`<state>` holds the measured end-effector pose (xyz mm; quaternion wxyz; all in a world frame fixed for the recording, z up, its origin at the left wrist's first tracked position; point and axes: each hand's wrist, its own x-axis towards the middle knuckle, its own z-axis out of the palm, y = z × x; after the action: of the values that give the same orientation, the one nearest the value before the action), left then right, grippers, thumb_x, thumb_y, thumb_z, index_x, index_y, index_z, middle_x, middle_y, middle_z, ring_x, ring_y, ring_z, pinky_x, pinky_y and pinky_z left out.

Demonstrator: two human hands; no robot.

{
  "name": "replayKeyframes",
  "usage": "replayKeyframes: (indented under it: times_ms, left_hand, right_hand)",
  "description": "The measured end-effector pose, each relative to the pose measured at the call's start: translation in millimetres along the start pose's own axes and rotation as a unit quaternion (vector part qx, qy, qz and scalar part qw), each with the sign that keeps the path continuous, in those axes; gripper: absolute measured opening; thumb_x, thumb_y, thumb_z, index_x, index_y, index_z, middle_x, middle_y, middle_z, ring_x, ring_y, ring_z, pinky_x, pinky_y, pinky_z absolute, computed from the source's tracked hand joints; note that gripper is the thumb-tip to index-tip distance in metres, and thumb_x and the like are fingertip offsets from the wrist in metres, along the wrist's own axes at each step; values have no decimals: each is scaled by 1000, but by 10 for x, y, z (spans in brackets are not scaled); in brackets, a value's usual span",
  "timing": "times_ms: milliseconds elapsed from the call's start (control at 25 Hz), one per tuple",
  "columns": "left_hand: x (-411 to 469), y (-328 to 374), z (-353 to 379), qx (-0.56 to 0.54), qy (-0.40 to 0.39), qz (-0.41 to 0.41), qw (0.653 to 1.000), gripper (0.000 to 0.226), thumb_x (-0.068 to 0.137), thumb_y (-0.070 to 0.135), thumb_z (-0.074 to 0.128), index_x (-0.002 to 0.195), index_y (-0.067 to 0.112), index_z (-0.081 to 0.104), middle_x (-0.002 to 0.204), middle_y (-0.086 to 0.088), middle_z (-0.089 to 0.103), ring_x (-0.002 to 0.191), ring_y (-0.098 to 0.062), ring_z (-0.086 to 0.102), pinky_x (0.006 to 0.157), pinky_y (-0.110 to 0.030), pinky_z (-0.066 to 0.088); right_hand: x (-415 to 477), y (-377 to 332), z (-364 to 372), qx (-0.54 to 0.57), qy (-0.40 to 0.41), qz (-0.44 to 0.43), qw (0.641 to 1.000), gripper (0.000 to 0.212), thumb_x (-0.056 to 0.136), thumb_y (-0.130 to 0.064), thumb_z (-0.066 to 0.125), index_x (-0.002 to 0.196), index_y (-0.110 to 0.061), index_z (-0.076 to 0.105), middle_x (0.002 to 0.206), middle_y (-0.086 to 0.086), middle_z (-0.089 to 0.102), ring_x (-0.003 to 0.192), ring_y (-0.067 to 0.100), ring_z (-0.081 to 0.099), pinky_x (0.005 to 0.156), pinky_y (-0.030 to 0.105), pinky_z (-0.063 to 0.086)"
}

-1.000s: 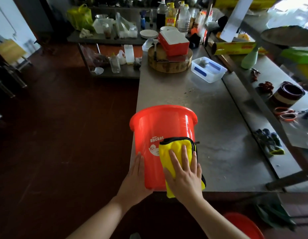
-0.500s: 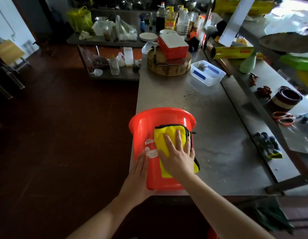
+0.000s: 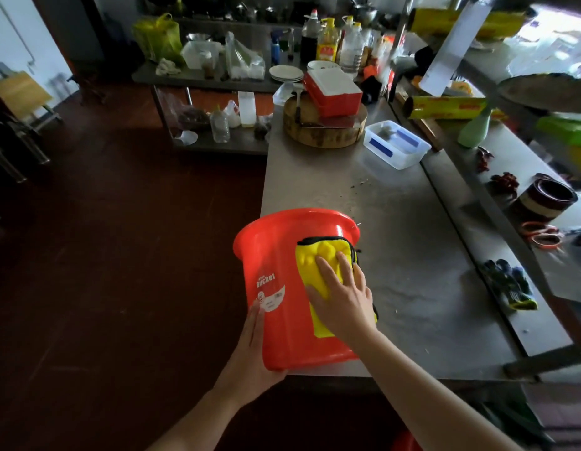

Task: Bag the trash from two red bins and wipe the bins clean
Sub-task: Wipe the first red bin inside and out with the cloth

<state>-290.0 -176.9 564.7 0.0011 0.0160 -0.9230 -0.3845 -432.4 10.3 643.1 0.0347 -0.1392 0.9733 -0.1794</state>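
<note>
Worktop (image 3: 412, 255) of dull steel carries the red bin (image 3: 272, 252) at its front left corner, the base at or just over the front edge and the flanged rim turned away from the person, so the inside is hidden; whether the bin leans or lies I cannot tell. A folded yellow cloth (image 3: 318, 258) with dark edging lies flat on the bin's near wall, just under the rim and beside the white label (image 3: 271, 296). The right hand (image 3: 344, 297) presses the cloth to the wall with its fingers (image 3: 324, 271) straight and slightly spread, curled round nothing. The left hand (image 3: 250, 356) lies along the lower left side, fingers straight against the plastic and palm near the base, steadying, not gripping. By my judgement the outside wall is being wiped. An empty bin of thin plastic should be light, stiff enough to push on, yet smooth and apt to slide or roll on steel, so it wants bracing at the base or a hold on the rim; the cloth is soft and needs flat pressure to keep from bunching
</note>
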Motion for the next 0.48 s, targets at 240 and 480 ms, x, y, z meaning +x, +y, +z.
replayKeyframes:
  times_ms: [240, 480]
  left_hand:
    - [-26, 71, 483, -52, 27, 20, 998, 129, 77, 65, 76, 159, 24, -15, 167, 6, -17, 155, -12, -5, 117, -52, 30]
    - [108, 53, 612, -106, -31, -19, 994, 121, 77, 63, 74, 156, 42, -16, 165, 22, -11, 153, -5, 6, 116, -48, 37]
  right_hand:
    - [-222, 264, -158, -30, 14, 5, 999, 71, 87, -80, 30, 150, -59, 6, 168, -14, -8, 153, 34, 5, 114, 62, 26]
    - [-374, 248, -201, -100, 1, 16, 995, 71, 89, -80, 23, 151, -58, -3, 167, -12, -17, 153, 37, -5, 114, 62, 22]
